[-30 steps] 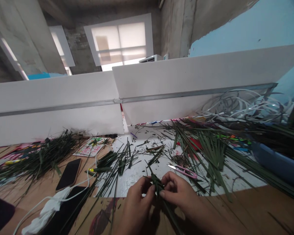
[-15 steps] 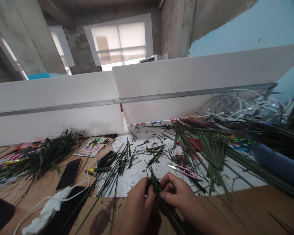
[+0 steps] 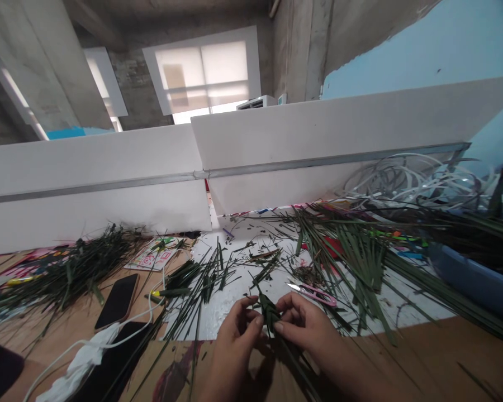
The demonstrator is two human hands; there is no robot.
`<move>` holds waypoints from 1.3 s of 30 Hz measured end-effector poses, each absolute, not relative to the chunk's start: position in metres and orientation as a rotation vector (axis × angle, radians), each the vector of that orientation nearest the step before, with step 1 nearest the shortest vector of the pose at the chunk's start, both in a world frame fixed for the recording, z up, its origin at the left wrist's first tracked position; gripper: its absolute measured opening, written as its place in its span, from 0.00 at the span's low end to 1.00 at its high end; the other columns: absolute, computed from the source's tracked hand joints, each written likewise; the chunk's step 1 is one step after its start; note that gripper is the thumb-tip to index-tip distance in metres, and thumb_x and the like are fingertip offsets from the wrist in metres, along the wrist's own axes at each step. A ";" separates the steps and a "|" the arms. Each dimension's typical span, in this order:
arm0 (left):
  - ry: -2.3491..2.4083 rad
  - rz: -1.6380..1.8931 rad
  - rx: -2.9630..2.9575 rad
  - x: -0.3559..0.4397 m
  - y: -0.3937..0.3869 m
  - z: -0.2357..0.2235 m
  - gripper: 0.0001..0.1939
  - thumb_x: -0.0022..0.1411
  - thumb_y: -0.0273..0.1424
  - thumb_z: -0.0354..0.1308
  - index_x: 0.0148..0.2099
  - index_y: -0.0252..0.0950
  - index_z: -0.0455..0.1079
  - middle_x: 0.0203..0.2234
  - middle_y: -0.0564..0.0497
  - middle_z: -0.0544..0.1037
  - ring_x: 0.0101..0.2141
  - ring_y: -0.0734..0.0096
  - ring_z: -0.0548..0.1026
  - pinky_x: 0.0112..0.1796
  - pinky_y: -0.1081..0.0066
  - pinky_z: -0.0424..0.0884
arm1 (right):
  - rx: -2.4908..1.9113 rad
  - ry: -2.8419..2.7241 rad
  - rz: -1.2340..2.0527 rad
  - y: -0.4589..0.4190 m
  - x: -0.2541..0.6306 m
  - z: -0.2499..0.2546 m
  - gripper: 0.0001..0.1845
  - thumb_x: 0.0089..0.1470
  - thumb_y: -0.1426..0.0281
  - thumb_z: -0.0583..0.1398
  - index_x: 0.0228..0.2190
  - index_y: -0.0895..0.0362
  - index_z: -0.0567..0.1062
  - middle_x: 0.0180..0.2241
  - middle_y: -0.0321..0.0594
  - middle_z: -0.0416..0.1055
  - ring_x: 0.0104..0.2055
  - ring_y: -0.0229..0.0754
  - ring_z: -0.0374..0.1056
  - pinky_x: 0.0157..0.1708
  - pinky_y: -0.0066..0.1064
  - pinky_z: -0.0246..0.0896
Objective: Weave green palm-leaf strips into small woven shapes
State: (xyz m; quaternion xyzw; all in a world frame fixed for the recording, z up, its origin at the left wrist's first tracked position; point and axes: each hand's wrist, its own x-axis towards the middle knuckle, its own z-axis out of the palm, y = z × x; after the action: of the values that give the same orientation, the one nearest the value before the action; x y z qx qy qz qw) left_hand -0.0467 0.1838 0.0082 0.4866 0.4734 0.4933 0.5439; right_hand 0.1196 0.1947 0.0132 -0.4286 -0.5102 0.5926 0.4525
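Observation:
My left hand [image 3: 237, 335] and my right hand [image 3: 304, 326] meet at the near edge of the table, both pinching a folded green leaf strip [image 3: 269, 314] between thumb and fingers. The strip's tip points up and away, and its long tails run down toward me between the hands. Pink thread snips [image 3: 314, 292] lie on the white surface just beyond my right hand.
Heaps of green leaf strips lie at the left [image 3: 73, 268], centre [image 3: 201, 276] and right [image 3: 356, 251]. Two phones [image 3: 118, 293], a white cable [image 3: 109, 338] and a white cloth sit at the left. A blue basin [image 3: 473, 279] stands right, white partitions [image 3: 302, 145] behind.
The hands have stayed in place, with the fingers shifting slightly on the folded strip. The view has tilted a little.

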 end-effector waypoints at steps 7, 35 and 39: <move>0.967 1.211 1.034 -0.047 0.189 0.007 0.15 0.48 0.37 0.73 0.35 0.36 0.75 0.29 0.47 0.79 0.31 0.66 0.74 0.32 0.69 0.68 | -1.041 -1.287 1.486 0.197 0.122 0.014 0.20 0.42 0.60 0.71 0.33 0.56 0.71 0.22 0.30 0.67 0.25 0.38 0.64 0.26 0.28 0.56; 1.047 1.188 1.000 -0.048 0.190 0.005 0.15 0.48 0.34 0.72 0.37 0.35 0.74 0.25 0.47 0.80 0.25 0.67 0.74 0.29 0.70 0.67 | -1.077 -1.533 1.304 0.195 0.129 0.011 0.15 0.58 0.58 0.61 0.29 0.57 0.75 0.26 0.37 0.73 0.30 0.42 0.68 0.29 0.30 0.60; 1.026 1.197 0.989 -0.047 0.187 0.010 0.16 0.45 0.35 0.74 0.35 0.35 0.75 0.26 0.47 0.80 0.27 0.67 0.74 0.30 0.70 0.67 | -1.072 -1.505 1.324 0.196 0.128 0.010 0.17 0.56 0.55 0.63 0.28 0.57 0.75 0.26 0.36 0.73 0.30 0.42 0.68 0.29 0.28 0.61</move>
State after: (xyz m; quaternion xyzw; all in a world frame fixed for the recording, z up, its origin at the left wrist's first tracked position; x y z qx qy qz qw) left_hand -0.0473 0.1873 0.0097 0.4261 0.4421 0.5157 0.5975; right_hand 0.1281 0.1959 0.0097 -0.4279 -0.6005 0.5284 0.4208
